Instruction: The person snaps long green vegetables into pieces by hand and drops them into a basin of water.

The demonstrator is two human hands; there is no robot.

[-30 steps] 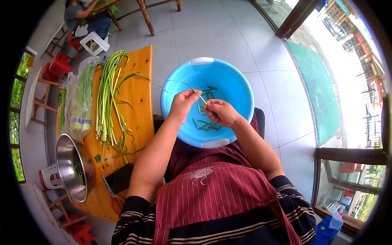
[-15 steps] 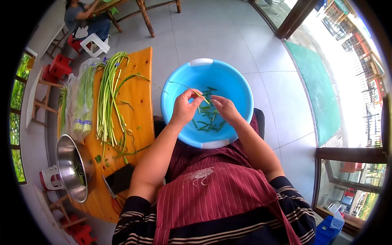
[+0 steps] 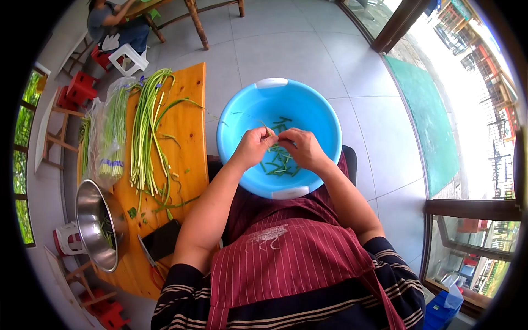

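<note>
Over the blue basin [image 3: 242, 104], my left hand [image 3: 254, 147] pinches a thin green stem [image 3: 266, 127], whose fine tip trails up and left. My right hand [image 3: 303, 147] meets it at the stem's lower end, thumb and fingers pressed together there; the exact grip is partly hidden. Several short cut green pieces [image 3: 282, 166] lie on the basin's bottom below both hands. Left of the basin, a bunch of long green stalks [image 3: 144, 132] rests on the wooden table [image 3: 190, 132].
Bagged stalks [image 3: 114, 132] lie at the table's far left. Nearer are a steel bowl [image 3: 91, 220], scissors [image 3: 148, 256] and a black object [image 3: 161, 242]. A person [image 3: 118, 27] sits at the upper left by a white stool [image 3: 128, 59]. Glass doors stand at right.
My right hand parted from the stem half a second ago and has now come back against it. The stem in my left hand looks shorter than at first.
</note>
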